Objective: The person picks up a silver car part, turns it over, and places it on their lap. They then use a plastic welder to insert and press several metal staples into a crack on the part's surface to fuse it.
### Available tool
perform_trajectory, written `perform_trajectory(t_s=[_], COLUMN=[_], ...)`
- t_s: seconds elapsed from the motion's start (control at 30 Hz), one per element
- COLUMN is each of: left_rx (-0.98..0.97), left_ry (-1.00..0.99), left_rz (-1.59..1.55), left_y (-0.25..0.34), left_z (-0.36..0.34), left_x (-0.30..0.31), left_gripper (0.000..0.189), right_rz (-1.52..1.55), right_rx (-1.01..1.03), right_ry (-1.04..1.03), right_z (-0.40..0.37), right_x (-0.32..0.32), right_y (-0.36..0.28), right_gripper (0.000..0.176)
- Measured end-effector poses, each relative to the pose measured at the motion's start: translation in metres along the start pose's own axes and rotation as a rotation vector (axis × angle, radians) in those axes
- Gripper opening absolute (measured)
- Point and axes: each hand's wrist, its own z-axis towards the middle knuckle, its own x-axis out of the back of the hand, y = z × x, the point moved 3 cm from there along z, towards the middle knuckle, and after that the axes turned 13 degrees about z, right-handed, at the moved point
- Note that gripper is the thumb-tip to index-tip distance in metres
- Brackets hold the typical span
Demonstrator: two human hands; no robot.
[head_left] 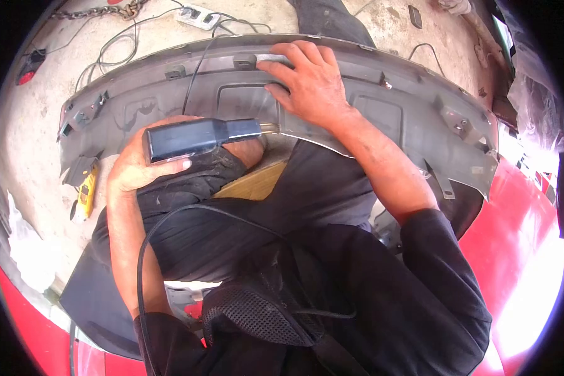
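Observation:
A large dark grey car bumper (244,94) lies across my lap, its inner side facing me. My left hand (131,160) is wrapped around a dark, blocky corded hot stapler (188,138), thumb along its lower side. The tool's narrow nose points right, with a short metal tip near the bumper's lower edge. My right hand (313,88) rests over the bumper's upper ridge, fingers bent against it. A pale grey strip shows beside those fingers; what it is cannot be made out. The undersides of the fingertips are hidden.
A yellow-and-black hand tool (86,191) lies on the floor at left. At the top are a white power strip (198,17), cables and a rusty chain (122,10). Red panels (514,232) stand at right. A black cord (145,250) loops over my left forearm.

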Motion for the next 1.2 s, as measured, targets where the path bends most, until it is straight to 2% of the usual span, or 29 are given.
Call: perform_trajectory(t_s=[1.2], left_rx=[-0.047], left_ry=[0.031], left_rz=[0.005], left_y=[-0.0024], left_z=[0.0012], left_x=[-0.0012], left_gripper=[0.067], right_rz=[-0.010], right_rx=[-0.006], right_ry=[-0.010], right_z=[-0.0008], right_x=[-0.0026], right_y=[0.0014], right_gripper=[0.034])
